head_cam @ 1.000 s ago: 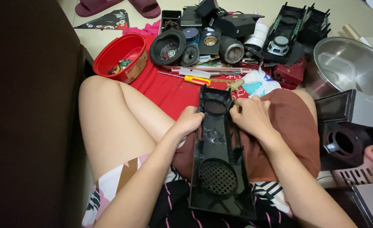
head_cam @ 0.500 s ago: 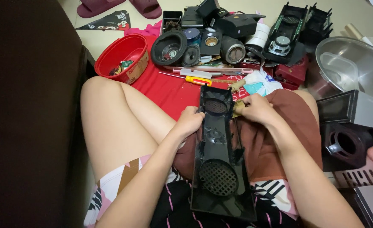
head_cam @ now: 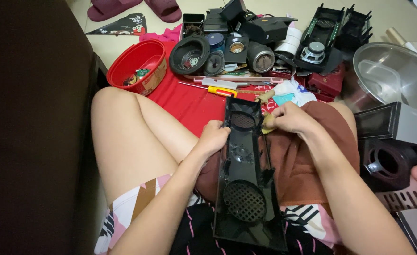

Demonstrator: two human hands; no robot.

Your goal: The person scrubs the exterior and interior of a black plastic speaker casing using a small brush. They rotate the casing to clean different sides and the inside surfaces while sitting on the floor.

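Your left hand (head_cam: 213, 137) has its fingers curled around the left edge of the long black plastic speaker panel (head_cam: 247, 174). Your right hand (head_cam: 288, 118) is closed on a small yellowish tool handle (head_cam: 268, 123) at the panel's right edge. The panel is shiny and hard, with round mesh grilles. It lies on your lap, long way pointing away from you. Both arms reach forward, bent a little. Past it, a red cloth (head_cam: 187, 101) holds a yellow screwdriver (head_cam: 221, 91).
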